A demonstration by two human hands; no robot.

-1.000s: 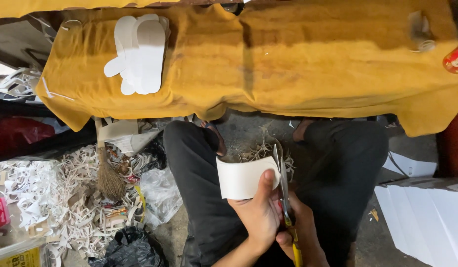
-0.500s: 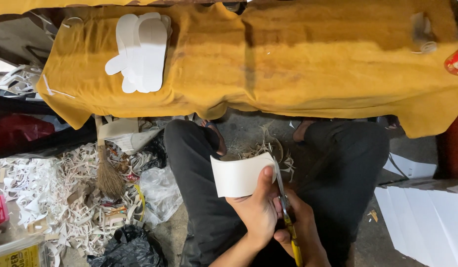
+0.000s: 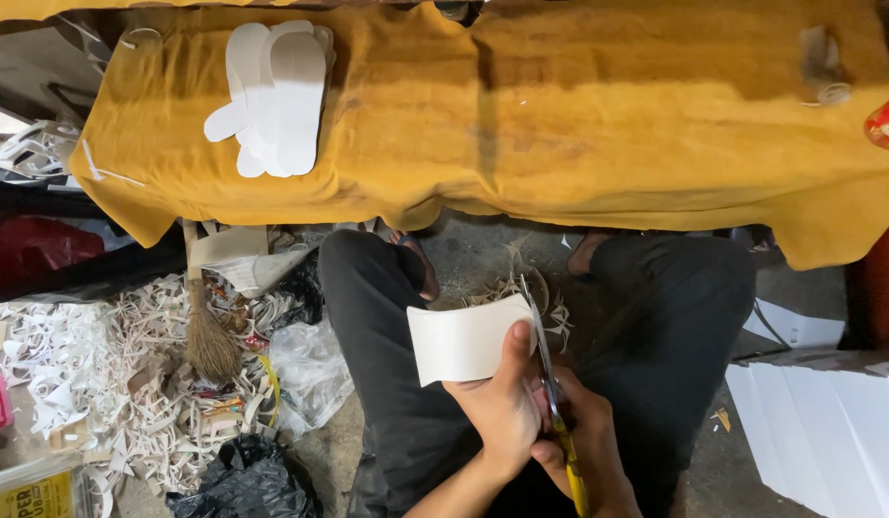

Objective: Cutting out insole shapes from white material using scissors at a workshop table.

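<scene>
My left hand [image 3: 502, 408] pinches a curved white sheet [image 3: 459, 341] above my lap, thumb on its right end. My right hand [image 3: 588, 446] grips scissors [image 3: 550, 393] with yellow handles. Their blades point up along the sheet's right edge. A stack of white sole-shaped cutouts [image 3: 272, 96] lies on the yellow cloth [image 3: 579, 125] that covers the bench in front of me. My legs in dark trousers spread out below the bench.
White offcut strips [image 3: 99, 374] pile on the floor at left, with a small broom [image 3: 207, 336], a clear plastic bag [image 3: 310, 369] and a black bag [image 3: 243, 480]. Stacked white sheets [image 3: 828, 422] sit at right. A red round object [image 3: 886, 123] rests on the cloth's right edge.
The white sheet has turned slightly in my left hand and shifted a little left. The scissors stay at its right edge.
</scene>
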